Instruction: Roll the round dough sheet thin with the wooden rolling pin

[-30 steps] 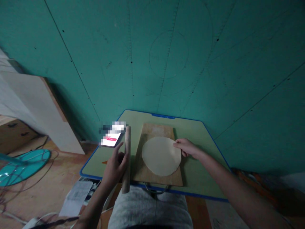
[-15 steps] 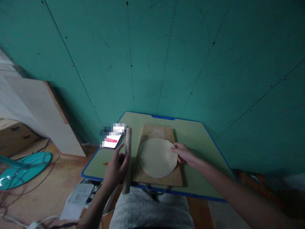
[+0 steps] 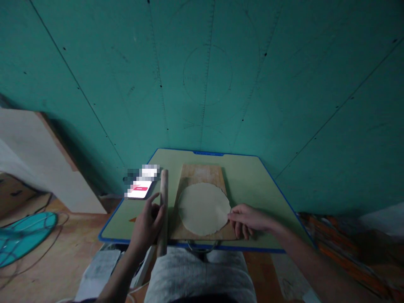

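A flat round sheet of dough (image 3: 203, 208) lies on a wooden board (image 3: 202, 173) on a green table with a blue rim (image 3: 252, 181). My right hand (image 3: 248, 220) touches the dough's near right edge with its fingertips pinched at the rim. My left hand (image 3: 145, 225) rests on a wooden rolling pin (image 3: 163, 198) that lies lengthwise just left of the board, with the fingers curled loosely round it.
A lit phone (image 3: 139, 187) lies on the table's left part beside the pin. A teal wall stands right behind the table. A teal fan grille (image 3: 22, 235) and cables lie on the floor at left, with papers (image 3: 96, 269) below the table's edge.
My right hand has slid from the dough's far right edge round to its near right edge, and the dough has shifted left on the board. My left hand stays on the rolling pin.
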The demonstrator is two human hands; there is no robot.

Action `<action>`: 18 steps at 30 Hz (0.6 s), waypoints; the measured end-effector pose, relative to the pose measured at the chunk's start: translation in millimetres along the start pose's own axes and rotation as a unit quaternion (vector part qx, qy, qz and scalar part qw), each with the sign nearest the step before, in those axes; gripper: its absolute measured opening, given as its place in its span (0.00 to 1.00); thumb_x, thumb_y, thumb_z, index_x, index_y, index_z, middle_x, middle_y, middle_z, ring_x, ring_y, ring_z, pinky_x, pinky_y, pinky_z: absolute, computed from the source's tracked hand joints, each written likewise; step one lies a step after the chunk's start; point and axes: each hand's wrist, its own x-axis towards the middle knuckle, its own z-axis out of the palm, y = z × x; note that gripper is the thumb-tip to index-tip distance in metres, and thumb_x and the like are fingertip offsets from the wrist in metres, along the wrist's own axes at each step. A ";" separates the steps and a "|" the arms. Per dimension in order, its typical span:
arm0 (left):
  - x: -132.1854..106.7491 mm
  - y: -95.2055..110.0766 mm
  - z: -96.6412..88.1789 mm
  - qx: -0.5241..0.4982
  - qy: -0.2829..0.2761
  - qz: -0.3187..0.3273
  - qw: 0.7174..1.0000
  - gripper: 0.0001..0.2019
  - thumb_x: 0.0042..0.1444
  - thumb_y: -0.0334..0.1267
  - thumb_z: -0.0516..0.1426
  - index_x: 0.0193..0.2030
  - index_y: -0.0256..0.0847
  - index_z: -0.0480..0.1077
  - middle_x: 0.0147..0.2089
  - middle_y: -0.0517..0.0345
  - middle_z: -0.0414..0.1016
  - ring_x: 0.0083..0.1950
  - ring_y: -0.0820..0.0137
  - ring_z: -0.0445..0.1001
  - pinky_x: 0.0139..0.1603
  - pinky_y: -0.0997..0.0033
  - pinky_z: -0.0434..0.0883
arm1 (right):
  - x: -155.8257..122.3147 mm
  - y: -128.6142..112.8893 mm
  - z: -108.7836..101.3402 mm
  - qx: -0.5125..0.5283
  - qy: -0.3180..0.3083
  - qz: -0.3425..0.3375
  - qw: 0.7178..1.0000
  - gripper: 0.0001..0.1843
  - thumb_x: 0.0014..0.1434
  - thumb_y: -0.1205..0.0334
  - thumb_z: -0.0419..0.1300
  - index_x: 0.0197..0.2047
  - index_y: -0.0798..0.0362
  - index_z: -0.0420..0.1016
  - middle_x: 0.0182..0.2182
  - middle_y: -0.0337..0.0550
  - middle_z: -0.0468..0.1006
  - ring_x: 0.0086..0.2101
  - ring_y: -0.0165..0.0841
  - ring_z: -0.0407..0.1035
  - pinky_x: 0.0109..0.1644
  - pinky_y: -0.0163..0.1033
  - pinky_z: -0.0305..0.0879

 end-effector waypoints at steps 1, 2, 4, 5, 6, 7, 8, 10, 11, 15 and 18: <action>0.7 -0.1 -0.3 -0.003 -0.002 0.001 1.000 0.29 0.60 0.55 0.50 0.60 0.36 0.63 0.27 0.62 0.71 0.27 0.66 0.71 0.30 0.68 0.67 | 1.1 0.9 -4.9 -0.013 0.030 0.001 0.999 0.16 0.66 0.50 0.54 0.32 0.52 0.66 0.21 0.37 0.77 0.14 0.23 0.64 0.15 0.28 0.50; 1.3 0.0 -0.7 -0.007 -0.005 0.001 1.000 0.28 0.61 0.55 0.50 0.60 0.36 0.63 0.27 0.62 0.71 0.27 0.66 0.71 0.29 0.68 0.67 | 2.4 1.5 -9.4 -0.021 0.072 -0.007 0.997 0.18 0.66 0.48 0.55 0.31 0.52 0.66 0.21 0.36 0.76 0.14 0.23 0.63 0.16 0.28 0.51; 2.5 0.8 -1.4 -0.011 -0.011 0.002 1.000 0.28 0.61 0.55 0.50 0.59 0.36 0.64 0.28 0.62 0.71 0.27 0.66 0.71 0.29 0.68 0.67 | 5.9 1.8 -14.1 -0.030 0.169 -0.042 0.984 0.19 0.65 0.46 0.55 0.30 0.51 0.64 0.20 0.33 0.72 0.15 0.23 0.61 0.18 0.29 0.52; 2.8 1.3 -1.8 -0.012 -0.013 0.003 1.000 0.28 0.61 0.55 0.50 0.59 0.37 0.64 0.28 0.62 0.72 0.27 0.67 0.71 0.29 0.68 0.67 | 8.2 1.5 -13.5 -0.044 0.209 -0.063 0.975 0.19 0.65 0.46 0.55 0.29 0.50 0.62 0.19 0.32 0.70 0.16 0.24 0.60 0.20 0.30 0.52; 2.9 1.9 -2.0 -0.015 -0.014 0.005 1.000 0.28 0.61 0.55 0.50 0.59 0.37 0.64 0.28 0.62 0.72 0.27 0.67 0.71 0.29 0.68 0.67 | 10.7 1.1 -10.8 -0.068 0.243 -0.084 0.964 0.19 0.64 0.46 0.56 0.28 0.50 0.61 0.19 0.31 0.68 0.18 0.25 0.60 0.21 0.30 0.52; 2.9 2.5 -2.0 -0.018 -0.015 0.006 1.000 0.28 0.61 0.55 0.50 0.60 0.37 0.64 0.28 0.62 0.72 0.27 0.67 0.71 0.29 0.68 0.67 | 13.2 0.3 -6.2 -0.099 0.273 -0.099 0.952 0.20 0.63 0.46 0.58 0.28 0.49 0.60 0.19 0.31 0.66 0.20 0.26 0.60 0.23 0.31 0.51; 2.6 3.0 -2.0 -0.020 -0.014 0.006 1.000 0.28 0.61 0.55 0.50 0.60 0.37 0.64 0.28 0.62 0.71 0.26 0.67 0.70 0.28 0.68 0.67 | 15.5 -0.7 -0.3 -0.133 0.299 -0.106 0.939 0.21 0.61 0.45 0.60 0.27 0.49 0.59 0.20 0.31 0.66 0.21 0.27 0.60 0.24 0.32 0.51; 2.1 3.4 -1.7 -0.018 -0.013 0.003 1.000 0.28 0.61 0.55 0.50 0.60 0.36 0.63 0.28 0.62 0.71 0.26 0.68 0.70 0.28 0.69 0.67 | 18.6 -3.7 12.3 -0.196 0.338 -0.099 0.915 0.22 0.56 0.43 0.64 0.29 0.48 0.59 0.22 0.32 0.67 0.24 0.28 0.60 0.26 0.33 0.48; 2.1 3.2 -1.7 -0.016 -0.011 0.002 1.000 0.29 0.60 0.55 0.50 0.60 0.36 0.63 0.28 0.62 0.71 0.26 0.68 0.69 0.27 0.69 0.67 | 19.1 -5.4 17.4 -0.217 0.348 -0.089 0.908 0.23 0.54 0.42 0.65 0.30 0.48 0.59 0.23 0.32 0.68 0.24 0.29 0.61 0.26 0.34 0.47; 5.8 1.4 -6.2 -0.023 -0.036 0.004 0.999 0.30 0.60 0.56 0.50 0.60 0.35 0.63 0.32 0.57 0.75 0.29 0.66 0.73 0.28 0.69 0.70 | 13.0 -10.2 18.1 -0.231 0.359 -0.084 0.901 0.21 0.56 0.41 0.63 0.34 0.47 0.60 0.24 0.32 0.69 0.25 0.31 0.63 0.27 0.35 0.47; 11.2 4.4 -15.4 0.010 -0.092 0.028 0.995 0.27 0.61 0.57 0.50 0.57 0.38 0.68 0.39 0.52 0.79 0.32 0.64 0.77 0.29 0.69 0.71 | 1.6 -11.1 3.7 -0.213 0.405 -0.142 0.878 0.17 0.61 0.43 0.57 0.35 0.47 0.61 0.24 0.33 0.69 0.25 0.33 0.66 0.28 0.35 0.50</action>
